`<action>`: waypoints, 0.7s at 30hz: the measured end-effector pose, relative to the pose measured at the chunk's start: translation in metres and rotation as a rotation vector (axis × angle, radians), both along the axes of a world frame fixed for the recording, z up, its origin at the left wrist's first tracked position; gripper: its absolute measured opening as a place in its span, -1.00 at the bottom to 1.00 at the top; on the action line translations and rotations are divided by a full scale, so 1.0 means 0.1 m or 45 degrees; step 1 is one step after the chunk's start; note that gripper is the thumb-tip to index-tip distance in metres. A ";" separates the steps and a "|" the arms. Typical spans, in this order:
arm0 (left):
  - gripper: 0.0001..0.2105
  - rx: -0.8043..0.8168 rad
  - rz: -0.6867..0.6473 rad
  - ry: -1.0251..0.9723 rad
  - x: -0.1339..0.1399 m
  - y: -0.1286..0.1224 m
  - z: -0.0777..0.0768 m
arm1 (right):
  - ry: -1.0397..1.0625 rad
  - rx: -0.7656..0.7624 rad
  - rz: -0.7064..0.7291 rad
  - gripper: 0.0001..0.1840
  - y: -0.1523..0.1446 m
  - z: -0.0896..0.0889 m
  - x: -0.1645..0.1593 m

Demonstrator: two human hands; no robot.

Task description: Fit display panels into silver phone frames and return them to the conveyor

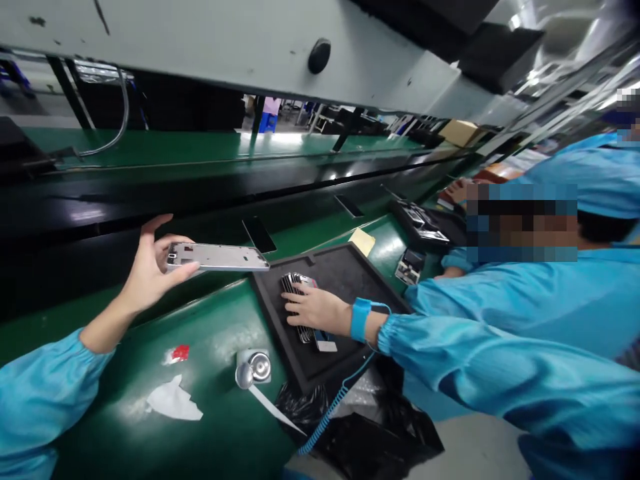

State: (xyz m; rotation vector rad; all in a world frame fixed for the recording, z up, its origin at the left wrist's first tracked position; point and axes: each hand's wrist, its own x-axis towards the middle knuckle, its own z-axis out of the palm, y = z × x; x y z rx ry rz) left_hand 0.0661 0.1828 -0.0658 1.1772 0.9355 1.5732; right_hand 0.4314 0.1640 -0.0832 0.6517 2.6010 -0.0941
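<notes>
My left hand (153, 263) pinches one end of a silver phone frame (220, 257) between thumb and fingers. The frame is held roughly level above the green bench, with its inner side showing. My right hand (320, 310), with a blue wrist strap (360, 320), lies with spread fingers across a row of closely packed phone frames (304, 333). They sit in a black foam tray (345, 267); the hand hides part of the row. A small phone-like piece (326, 343) lies beside the row, near my palm.
A roll of white tape (260, 367), a torn white paper (175, 400) and a red scrap (181, 352) lie on the green bench (220, 427). Dark flat panels (259, 235) lie beyond. A co-worker (540, 293) sits close on the right. A coiled blue cord (327, 423) hangs at the front.
</notes>
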 end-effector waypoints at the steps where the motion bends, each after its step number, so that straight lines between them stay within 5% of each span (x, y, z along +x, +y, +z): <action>1: -0.09 0.001 0.003 -0.051 0.00 -0.03 -0.01 | 0.046 0.034 -0.066 -0.59 -0.06 0.02 0.04; 3: -0.11 -0.018 0.009 -0.192 0.02 -0.09 -0.03 | 0.161 0.127 -0.378 -0.51 -0.19 0.03 0.12; 6: -0.20 -0.117 -0.063 -0.464 0.04 -0.26 -0.01 | 0.382 0.179 -1.236 -0.53 -0.34 -0.07 0.21; 8: -0.33 -0.217 -0.130 -0.619 0.04 -0.42 0.09 | 0.514 0.137 -1.644 -0.53 -0.39 -0.16 0.24; 10: -0.41 -0.339 -0.137 -0.746 0.02 -0.62 0.24 | 0.617 0.124 -1.782 -0.56 -0.42 -0.23 0.22; 15: -0.20 -0.646 -0.221 -0.846 -0.12 -1.07 0.54 | 0.939 0.319 -1.940 -0.56 -0.64 -0.25 0.08; 21: -0.22 -0.692 -0.355 -0.918 -0.32 -1.49 0.43 | 1.309 0.612 -2.090 -0.60 -0.99 -0.15 -0.18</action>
